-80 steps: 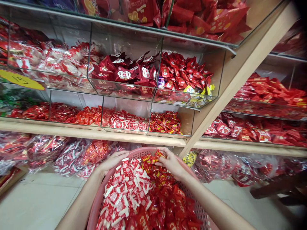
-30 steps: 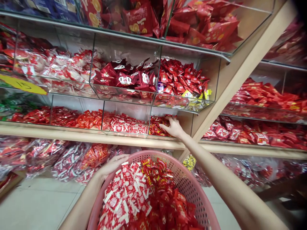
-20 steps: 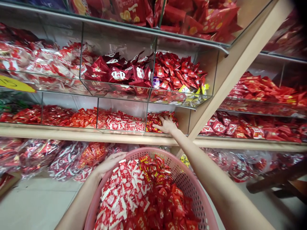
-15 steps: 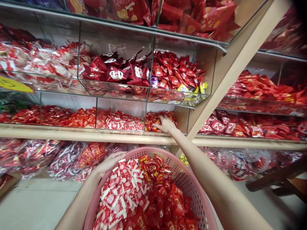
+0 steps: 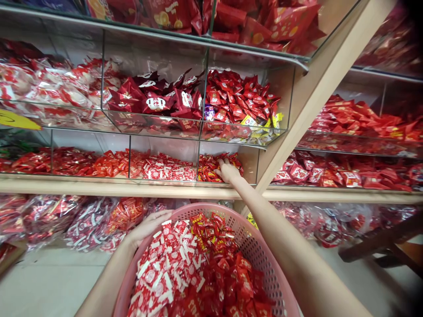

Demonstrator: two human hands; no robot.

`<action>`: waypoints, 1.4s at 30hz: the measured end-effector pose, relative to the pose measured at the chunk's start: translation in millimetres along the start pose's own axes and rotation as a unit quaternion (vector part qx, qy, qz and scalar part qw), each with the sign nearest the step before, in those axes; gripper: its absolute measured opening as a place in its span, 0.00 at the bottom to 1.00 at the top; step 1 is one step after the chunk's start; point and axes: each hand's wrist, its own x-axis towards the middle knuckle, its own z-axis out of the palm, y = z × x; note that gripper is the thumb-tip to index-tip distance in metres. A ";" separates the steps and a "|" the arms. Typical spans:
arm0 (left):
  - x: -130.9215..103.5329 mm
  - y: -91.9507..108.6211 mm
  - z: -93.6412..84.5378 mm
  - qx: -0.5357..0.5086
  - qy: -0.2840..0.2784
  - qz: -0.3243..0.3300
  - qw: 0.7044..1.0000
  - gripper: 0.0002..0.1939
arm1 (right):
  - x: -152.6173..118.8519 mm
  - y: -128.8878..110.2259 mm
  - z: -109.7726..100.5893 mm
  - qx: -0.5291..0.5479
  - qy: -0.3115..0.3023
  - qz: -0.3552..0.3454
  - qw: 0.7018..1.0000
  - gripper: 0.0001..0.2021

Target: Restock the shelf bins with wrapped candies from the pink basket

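Left hand [image 5: 150, 225] clasps the well-filled pink basket [image 5: 261, 256]; right hand [image 5: 228, 171] bends, grip unclear from here, among red-and-yellow candies [image 5: 205, 166] still shelved.

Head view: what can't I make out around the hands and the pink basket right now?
All in the head view:
Right hand: whether it grips any bin candies, hidden by the hand itself.
Left hand: its palm side, turned away from the camera.
Pink basket: floor covered by the candy heap; near side cut off by the bottom edge.
Yellow tag: cut off by the left edge.
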 end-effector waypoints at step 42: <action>-6.3 0.0 1.3 -0.026 0.002 0.005 1.000 0.23 | -159.2 -5.8 30.9 0.647 -0.248 0.145 0.706 0.15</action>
